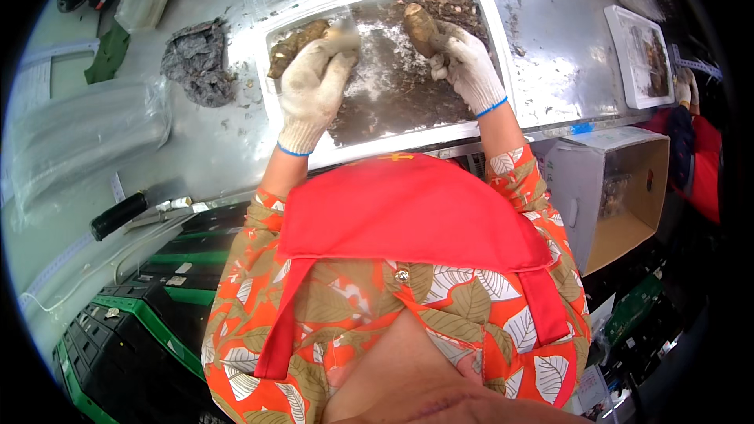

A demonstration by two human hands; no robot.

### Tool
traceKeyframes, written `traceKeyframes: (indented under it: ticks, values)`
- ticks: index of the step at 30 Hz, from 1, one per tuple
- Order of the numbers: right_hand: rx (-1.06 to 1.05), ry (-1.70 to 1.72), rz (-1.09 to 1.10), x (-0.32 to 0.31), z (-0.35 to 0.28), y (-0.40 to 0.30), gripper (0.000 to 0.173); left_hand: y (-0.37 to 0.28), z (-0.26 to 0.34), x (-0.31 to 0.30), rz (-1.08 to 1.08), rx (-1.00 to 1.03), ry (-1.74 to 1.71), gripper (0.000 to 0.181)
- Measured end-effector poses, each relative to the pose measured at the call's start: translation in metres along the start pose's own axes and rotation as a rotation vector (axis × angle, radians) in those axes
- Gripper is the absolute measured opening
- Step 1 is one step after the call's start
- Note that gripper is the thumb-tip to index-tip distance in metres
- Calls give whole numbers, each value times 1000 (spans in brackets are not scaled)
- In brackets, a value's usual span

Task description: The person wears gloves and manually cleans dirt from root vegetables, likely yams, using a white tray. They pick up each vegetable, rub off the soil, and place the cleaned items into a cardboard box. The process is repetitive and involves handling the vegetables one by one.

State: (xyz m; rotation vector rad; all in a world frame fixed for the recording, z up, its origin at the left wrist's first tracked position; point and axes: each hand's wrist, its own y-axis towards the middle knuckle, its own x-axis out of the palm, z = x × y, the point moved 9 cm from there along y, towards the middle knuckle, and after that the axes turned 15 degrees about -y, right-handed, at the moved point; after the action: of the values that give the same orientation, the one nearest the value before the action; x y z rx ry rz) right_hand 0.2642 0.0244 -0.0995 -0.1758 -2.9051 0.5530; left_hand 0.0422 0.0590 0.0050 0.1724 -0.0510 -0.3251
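Note:
My right hand [469, 65], in a white knit glove with a blue cuff edge, grips a brown root tuber [419, 29] over the right part of a white foam tray [502, 41]. The tuber's upper end looks paler. Gloved the same way, my left hand [315, 79] is curled over the tray's left part. A blurred pale patch at its fingertips hides whether it holds anything. Knobbly brown tubers [294, 47] lie beside that hand at the tray's left end. Dark soil and peelings [453, 9] cover much of the tray floor.
A crumpled grey cloth [199, 62] and a clear plastic bag [88, 135] lie left on the metal table [548, 70]. Clear plastic containers [144, 0] are stacked at the back left. Rightward are another foam tray [630, 59], a co-worker's gloved hand [686, 88] and a cardboard box [574, 188].

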Motion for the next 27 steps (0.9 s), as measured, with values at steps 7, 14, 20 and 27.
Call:
traceKeyframes:
  ticks: [7,14,20,27]
  values:
    - [-9,422,-88,17,-4,-33,51,7,-18,38,-180,-142,23,27]
    - [-77,98,-151,19,0,-35,52,8,-2,70,-463,-40,125,55]
    - [-22,314,-160,26,-19,-52,44,6,-12,63,-367,-128,141,54]
    - [-178,34,21,32,-25,-50,50,0,6,68,-302,172,200,52]
